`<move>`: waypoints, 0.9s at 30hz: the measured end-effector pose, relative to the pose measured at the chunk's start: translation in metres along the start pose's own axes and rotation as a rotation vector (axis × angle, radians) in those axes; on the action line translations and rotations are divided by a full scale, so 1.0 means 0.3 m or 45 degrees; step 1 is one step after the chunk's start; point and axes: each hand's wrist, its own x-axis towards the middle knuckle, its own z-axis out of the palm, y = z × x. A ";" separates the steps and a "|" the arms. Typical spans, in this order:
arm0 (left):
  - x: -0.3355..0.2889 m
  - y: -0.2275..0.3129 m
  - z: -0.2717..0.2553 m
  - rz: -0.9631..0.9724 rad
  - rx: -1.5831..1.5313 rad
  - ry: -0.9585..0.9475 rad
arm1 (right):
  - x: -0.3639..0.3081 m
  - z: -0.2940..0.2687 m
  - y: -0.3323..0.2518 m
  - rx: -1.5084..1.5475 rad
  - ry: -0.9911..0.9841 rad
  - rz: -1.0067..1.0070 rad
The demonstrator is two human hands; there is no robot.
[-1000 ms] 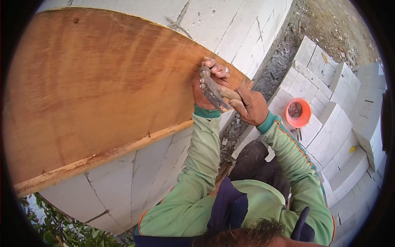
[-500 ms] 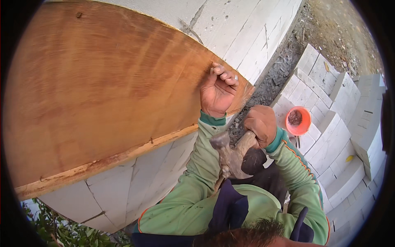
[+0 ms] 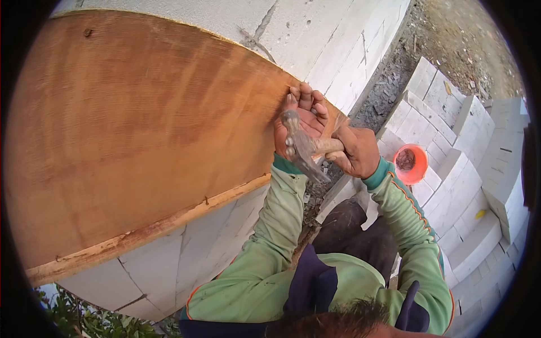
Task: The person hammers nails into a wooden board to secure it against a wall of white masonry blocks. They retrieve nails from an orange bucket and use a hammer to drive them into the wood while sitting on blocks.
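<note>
Claw hammer [image 3: 307, 147] over left hand [image 3: 307, 119] at the panel's right end; pinch not readable

Left hand: half curled, palm toward camera, fingertips at the upper edge of the plywood panel [image 3: 146, 135], close to its narrow right end; thumb and index nearly meet, can't tell whether they hold a nail; right hand [image 3: 359, 152]: closed round the hammer handle, fairly near the head, just off the panel's right end; hammer head overlaps the left palm in view, so contact or gap can't be judged.

For clean taps, I'd say: keep left fingertips low and out of the face's line; start light; strike square to the panel; grip further down the handle once there's room to swing; brace the panel so it doesn't bounce.

Hard to read: part of the panel's right end sits behind hand and hammer; panel's left side runs out at the dark lens rim; small dark stubs on the panel and its lower timber strip [image 3: 163, 222], probably nails; orange bucket [image 3: 420, 166], right of the panel on white blocks [image 3: 459, 186], holds thin bits too small to identify; block wall [image 3: 332, 39] above the panel is cut off by the frame.
</note>
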 end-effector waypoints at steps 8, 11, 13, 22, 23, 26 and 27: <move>-0.026 -0.011 0.002 0.001 0.036 0.032 | 0.002 0.009 0.025 0.089 -0.065 0.070; -0.031 -0.005 0.001 -0.024 0.069 0.040 | 0.033 -0.047 -0.005 0.195 -0.001 -0.521; -0.030 -0.015 0.021 0.039 0.170 0.086 | 0.041 -0.005 0.061 0.288 -0.037 -0.539; -0.032 -0.012 0.006 0.015 0.129 0.031 | 0.039 0.007 0.088 0.105 -0.105 -0.101; -0.034 -0.009 0.013 0.023 0.119 0.055 | 0.058 0.006 0.098 0.036 -0.100 0.048; -0.037 -0.017 0.000 0.055 0.238 0.073 | 0.063 -0.015 0.089 0.172 -0.118 -0.219; -0.037 -0.015 0.002 0.059 0.270 0.053 | 0.057 -0.019 0.094 0.275 -0.123 -0.435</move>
